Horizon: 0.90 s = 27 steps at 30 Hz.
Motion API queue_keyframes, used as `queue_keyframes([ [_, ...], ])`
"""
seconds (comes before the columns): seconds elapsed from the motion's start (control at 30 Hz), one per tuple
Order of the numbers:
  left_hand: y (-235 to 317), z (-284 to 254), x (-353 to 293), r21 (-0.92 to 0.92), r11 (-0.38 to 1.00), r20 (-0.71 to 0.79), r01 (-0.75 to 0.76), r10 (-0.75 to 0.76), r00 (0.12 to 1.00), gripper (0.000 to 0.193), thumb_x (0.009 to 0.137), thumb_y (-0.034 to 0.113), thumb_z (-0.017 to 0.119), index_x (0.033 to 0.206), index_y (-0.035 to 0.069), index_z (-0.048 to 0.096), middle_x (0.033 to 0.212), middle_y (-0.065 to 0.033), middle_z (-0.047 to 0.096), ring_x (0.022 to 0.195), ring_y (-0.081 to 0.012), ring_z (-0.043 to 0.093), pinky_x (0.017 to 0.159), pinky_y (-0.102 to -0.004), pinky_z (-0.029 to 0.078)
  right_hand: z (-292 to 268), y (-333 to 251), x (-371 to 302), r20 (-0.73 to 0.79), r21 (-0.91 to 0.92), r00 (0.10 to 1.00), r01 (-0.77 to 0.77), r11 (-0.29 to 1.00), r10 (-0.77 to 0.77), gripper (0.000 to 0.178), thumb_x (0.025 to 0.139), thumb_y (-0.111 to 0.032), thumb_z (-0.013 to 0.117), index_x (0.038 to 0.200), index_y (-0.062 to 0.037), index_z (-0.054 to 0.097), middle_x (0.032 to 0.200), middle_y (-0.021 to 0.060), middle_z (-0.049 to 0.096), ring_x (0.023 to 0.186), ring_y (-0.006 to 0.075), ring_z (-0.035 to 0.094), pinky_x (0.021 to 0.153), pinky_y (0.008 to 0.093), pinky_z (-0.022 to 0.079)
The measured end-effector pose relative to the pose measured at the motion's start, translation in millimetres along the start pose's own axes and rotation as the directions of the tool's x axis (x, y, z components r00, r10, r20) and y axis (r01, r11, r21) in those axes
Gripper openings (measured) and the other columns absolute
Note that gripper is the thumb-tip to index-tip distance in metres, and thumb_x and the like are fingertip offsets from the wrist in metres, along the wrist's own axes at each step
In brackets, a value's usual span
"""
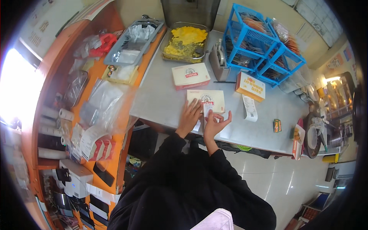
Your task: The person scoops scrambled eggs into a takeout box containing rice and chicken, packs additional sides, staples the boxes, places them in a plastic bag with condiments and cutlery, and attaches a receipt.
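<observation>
A closed cream carton (218, 97) with a red and dark print lies on the grey metal counter in front of me. My left hand (188, 118) rests on its left front part, fingers stretched out and flat. At the carton's front edge my right hand (215, 125) has thumb and fingertips at a small white paper slip (207, 107), which lies over the printed lid; its other fingers spread to the right. The slip's lower end is partly hidden by the fingers. Just behind sits a similar cream and pink carton (191, 76).
An orange and white carton (250, 87) has a long receipt (250, 109) beside it. Blue stacked baskets (249, 44) hold sachets. A glass-sided tray of yellow food (188, 40) stands at the back. Small sachets (277, 125) lie right. An orange shelf (115, 157) runs along the left.
</observation>
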<state>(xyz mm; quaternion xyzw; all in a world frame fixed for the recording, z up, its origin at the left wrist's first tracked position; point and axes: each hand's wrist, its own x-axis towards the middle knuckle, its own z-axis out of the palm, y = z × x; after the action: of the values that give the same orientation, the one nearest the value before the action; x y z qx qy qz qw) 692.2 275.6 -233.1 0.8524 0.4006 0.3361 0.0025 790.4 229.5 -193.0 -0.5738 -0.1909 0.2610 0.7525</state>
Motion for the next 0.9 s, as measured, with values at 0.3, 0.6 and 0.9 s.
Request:
queue_keyframes([
  [0.3, 5, 7, 4, -0.258, 0.950, -0.067, 0.177, -0.200, 0.977, 0.046, 0.077, 0.013, 0.076, 0.119, 0.006, 0.058, 0.128, -0.0060, 0.060, 0.122, -0.0250, 0.054, 0.107, -0.0504, 0.036, -35, 20, 39, 0.512, -0.507, 0.716, 0.697, 0.507, -0.474, 0.065, 0.078, -0.011, 0.074, 0.136, -0.0104, 0.044, 0.094, 0.0074, 0.055, 0.085, 0.0221, 0.050, 0.083, 0.0406, 0.035],
  [0.6, 3, -2, 4, -0.279, 0.940, -0.020, 0.195, -0.208, 0.978, 0.041, 0.078, 0.010, 0.074, 0.115, 0.005, 0.056, 0.127, -0.0126, 0.060, 0.120, -0.0314, 0.053, 0.107, -0.0498, 0.035, -59, 14, 102, 0.964, -0.095, 0.125, 0.986, 0.137, -0.233, 0.053, 0.082, -0.019, 0.069, 0.131, -0.0221, 0.051, 0.118, -0.0030, 0.056, 0.100, 0.0219, 0.048, 0.083, 0.0469, 0.032],
  [0.9, -78, -25, 98, -0.013, 0.992, 0.098, 0.127, -0.125, 0.987, 0.032, 0.083, 0.017, 0.067, 0.114, 0.008, 0.063, 0.135, -0.0069, 0.055, 0.131, -0.0275, 0.045, 0.110, -0.0474, 0.031, 63, -78, 182, 0.957, -0.035, 0.207, 0.777, 0.628, -0.203, 0.031, 0.077, -0.023, 0.074, 0.103, -0.0128, 0.059, 0.098, 0.0073, 0.061, 0.101, 0.0284, 0.054, 0.091, 0.0421, 0.038],
])
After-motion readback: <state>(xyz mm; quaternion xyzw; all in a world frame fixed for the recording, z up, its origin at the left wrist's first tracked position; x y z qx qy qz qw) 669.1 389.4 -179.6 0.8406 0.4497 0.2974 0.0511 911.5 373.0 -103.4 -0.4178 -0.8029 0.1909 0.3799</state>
